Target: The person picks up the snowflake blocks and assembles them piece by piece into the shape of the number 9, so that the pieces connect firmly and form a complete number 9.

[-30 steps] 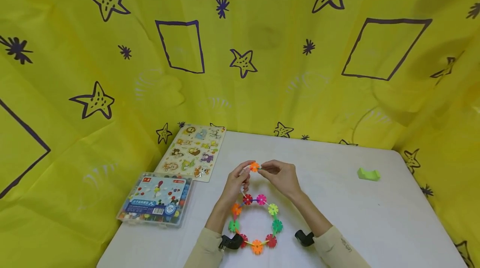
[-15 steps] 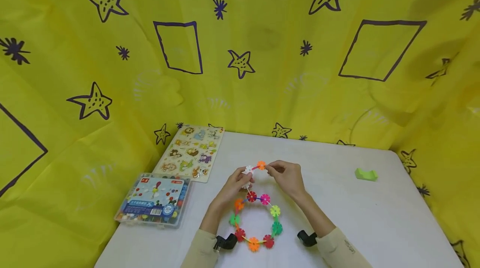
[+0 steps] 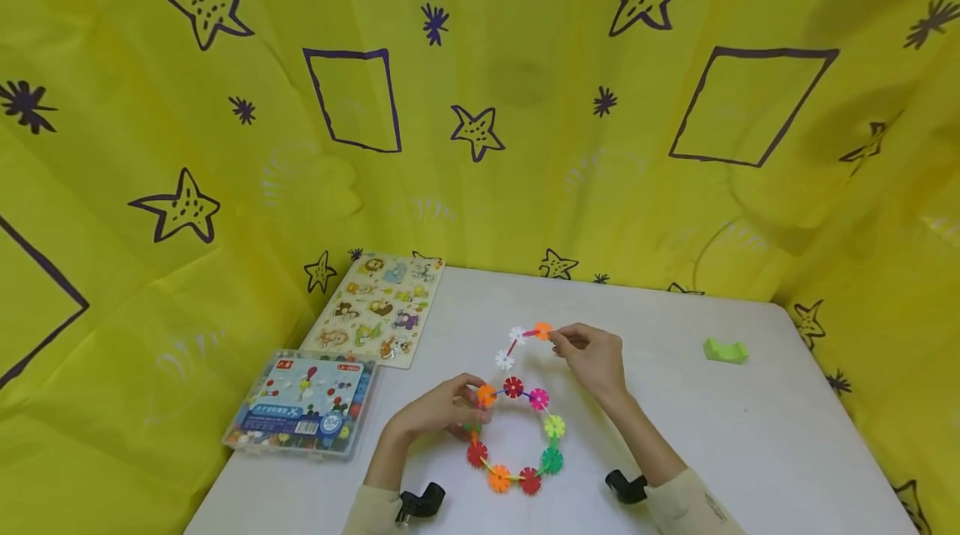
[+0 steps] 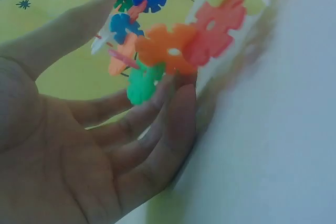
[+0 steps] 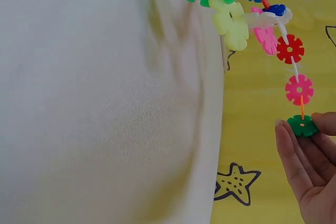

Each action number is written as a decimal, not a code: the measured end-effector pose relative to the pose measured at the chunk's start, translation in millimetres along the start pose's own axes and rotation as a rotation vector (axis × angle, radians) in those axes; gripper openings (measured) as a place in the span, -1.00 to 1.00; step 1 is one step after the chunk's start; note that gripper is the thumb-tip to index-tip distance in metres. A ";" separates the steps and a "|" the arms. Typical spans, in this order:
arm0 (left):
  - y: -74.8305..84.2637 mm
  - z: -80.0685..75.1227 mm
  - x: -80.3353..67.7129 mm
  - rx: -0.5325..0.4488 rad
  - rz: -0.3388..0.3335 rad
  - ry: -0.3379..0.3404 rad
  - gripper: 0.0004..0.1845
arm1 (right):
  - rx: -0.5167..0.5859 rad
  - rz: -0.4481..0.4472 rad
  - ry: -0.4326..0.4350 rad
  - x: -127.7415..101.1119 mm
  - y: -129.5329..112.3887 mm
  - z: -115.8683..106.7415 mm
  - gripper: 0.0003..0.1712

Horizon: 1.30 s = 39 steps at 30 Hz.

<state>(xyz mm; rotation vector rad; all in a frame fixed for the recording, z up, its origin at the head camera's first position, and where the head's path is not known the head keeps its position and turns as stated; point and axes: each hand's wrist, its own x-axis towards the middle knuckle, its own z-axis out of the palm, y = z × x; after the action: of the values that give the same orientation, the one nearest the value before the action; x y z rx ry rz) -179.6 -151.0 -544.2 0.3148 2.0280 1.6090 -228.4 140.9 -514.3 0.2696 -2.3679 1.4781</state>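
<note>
Plastic snowflake discs slotted together form a ring (image 3: 552,460) above or on the table, with a chain of discs rising from its far side. My right hand (image 3: 596,358) holds the far end of that chain; in the right wrist view its thumb and fingers pinch a green snowflake disc (image 5: 302,126). White discs (image 3: 505,360) and an orange disc (image 3: 543,331) sit along the chain. At the ring's left side is my left hand (image 3: 438,406), its fingers loosely spread behind an orange disc (image 3: 487,396). In the left wrist view these fingers reach a green disc (image 4: 143,85), partly hidden.
A clear plastic case (image 3: 300,406) of coloured parts stands on the left of the white table (image 3: 660,435). Behind it lies an animal puzzle board (image 3: 375,310). A light green block (image 3: 725,351) is at the right. Yellow printed cloth (image 3: 480,210) surrounds the table.
My left hand has let go of the white discs and moved down and left to the ring's side. My right hand has moved slightly right with the chain's end, stretching the chain into view.
</note>
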 end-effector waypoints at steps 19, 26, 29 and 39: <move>-2.1 2.7 -11.3 -0.017 0.080 0.029 -0.60 | 0.133 0.201 -0.013 -7.4 0.4 -23.9 -0.64; 1.6 0.3 -7.3 -0.017 0.071 0.068 -0.48 | 0.109 0.239 -0.042 -9.8 3.6 -33.1 -0.64; 0.8 -0.5 -5.3 -0.015 0.078 0.097 -0.45 | 0.101 0.249 -0.049 -11.3 4.4 -36.0 -0.67; 6.3 -8.3 6.8 -0.060 0.131 0.229 -0.64 | 0.128 0.311 -0.056 -15.6 4.1 -48.6 -0.69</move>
<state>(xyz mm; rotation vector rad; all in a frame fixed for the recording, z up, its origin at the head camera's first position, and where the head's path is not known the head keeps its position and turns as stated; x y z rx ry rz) -190.6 -152.8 -538.7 0.2562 2.1614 1.8563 -206.5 186.0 -504.0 -0.0310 -2.4478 1.7854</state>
